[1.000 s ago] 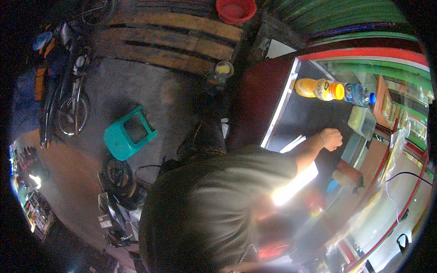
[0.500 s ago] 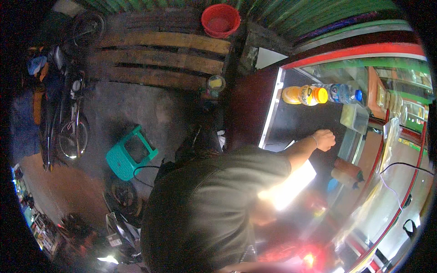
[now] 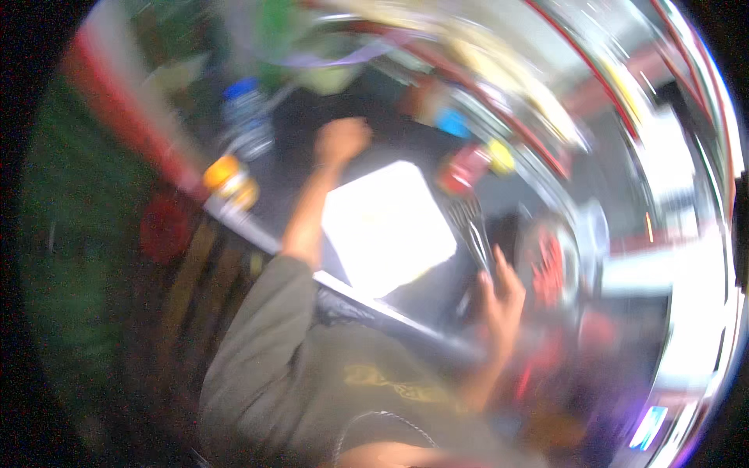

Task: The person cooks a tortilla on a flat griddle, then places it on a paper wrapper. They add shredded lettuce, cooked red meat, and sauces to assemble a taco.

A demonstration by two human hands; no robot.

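Observation:
My left hand [image 3: 343,140] is closed over the black counter [image 3: 289,183], just beyond a bright white square sheet [image 3: 386,226]. Whatever its fingers may hold is hidden. To the right of the sheet, my right hand [image 3: 503,298] is closed round the handle of a metal utensil with a slotted or pronged head [image 3: 470,222]. That head points away from me, close to a red container [image 3: 465,168]. Motion blurs much of the picture, and glare washes out the sheet.
On the left stand an orange-capped bottle [image 3: 232,182] and a blue-capped clear bottle [image 3: 248,121]. Red pieces [image 3: 548,265] lie right of my right hand. A pale tub [image 3: 328,78] sits at the back. The counter's light edge [image 3: 374,304] runs in front of me.
My view has swung right, bringing the counter to the middle. The white sheet now shows whole, and my right hand with the utensil is in sight. My left hand remains closed.

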